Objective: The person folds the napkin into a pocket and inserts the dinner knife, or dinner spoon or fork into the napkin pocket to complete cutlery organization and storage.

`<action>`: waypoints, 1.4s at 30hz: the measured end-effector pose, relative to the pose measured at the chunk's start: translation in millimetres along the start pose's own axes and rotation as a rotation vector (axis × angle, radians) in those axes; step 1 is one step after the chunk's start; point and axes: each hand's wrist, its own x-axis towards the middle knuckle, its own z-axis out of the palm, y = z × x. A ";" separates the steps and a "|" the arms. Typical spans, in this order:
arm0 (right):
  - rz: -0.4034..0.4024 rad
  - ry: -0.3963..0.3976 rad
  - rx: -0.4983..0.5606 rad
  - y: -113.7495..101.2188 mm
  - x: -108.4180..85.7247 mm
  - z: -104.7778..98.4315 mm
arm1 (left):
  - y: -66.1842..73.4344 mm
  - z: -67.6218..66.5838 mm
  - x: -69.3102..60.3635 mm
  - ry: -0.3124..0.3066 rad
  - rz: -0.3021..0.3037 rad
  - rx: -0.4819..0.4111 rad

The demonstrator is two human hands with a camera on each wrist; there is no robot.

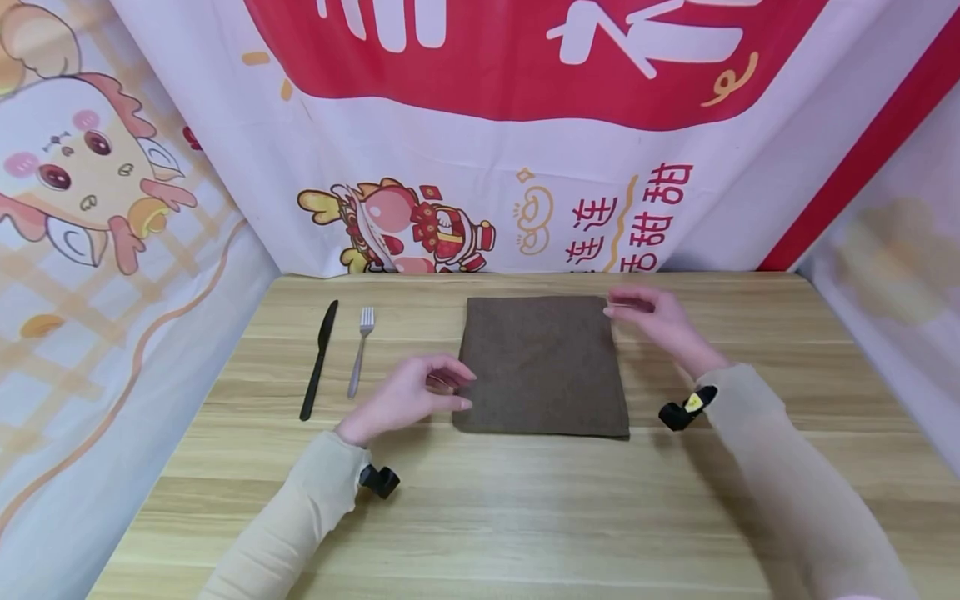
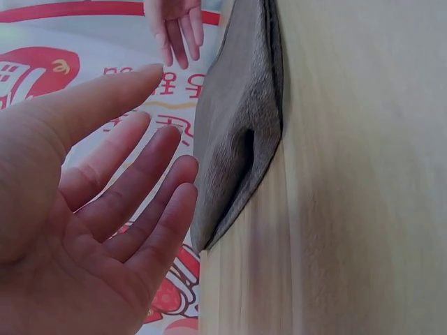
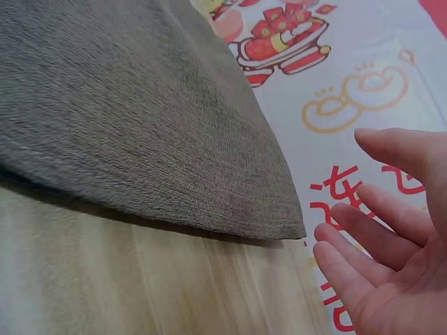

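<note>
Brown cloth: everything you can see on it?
The brown cloth is plain, with a soft, short-napped, towel-like look. It lies roughly square on the wooden table, near the back edge, apparently folded: the left wrist view shows layered edges with a gap between them. The left hand is at its left edge, the right hand by its far right corner; neither grips it, light contact unclear.
</note>
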 end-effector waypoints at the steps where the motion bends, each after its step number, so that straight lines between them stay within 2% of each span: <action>1: -0.012 -0.011 -0.009 -1.1 -3.4 -0.7 | 1.0 1.4 -0.3 -0.014 0.006 0.004; 6: -0.036 -0.065 -0.031 -3.5 -21.6 -4.2 | 2.5 7.5 -1.8 -0.065 0.033 0.039; 12: -0.073 -0.132 -0.028 -4.3 -46.5 -4.9 | 0.1 10.1 -4.6 -0.110 0.022 0.136; 16: -0.084 -0.207 -0.042 -1.0 -63.7 -1.0 | 0.7 10.3 -6.5 -0.129 0.028 0.190; 21: -0.094 -0.309 -0.086 8.7 -81.7 7.4 | -1.0 10.1 -6.5 -0.142 0.041 0.219; 29: -0.138 -0.368 -0.084 15.4 -99.8 20.1 | -4.8 11.3 -4.2 -0.133 0.050 0.271; 34: -0.141 -0.374 -0.054 18.9 -102.5 24.1 | -8.1 10.5 -2.9 -0.126 0.049 0.245; 42: -0.151 -0.358 -0.078 22.7 -101.8 26.4 | -11.6 6.6 0.3 -0.121 0.038 0.139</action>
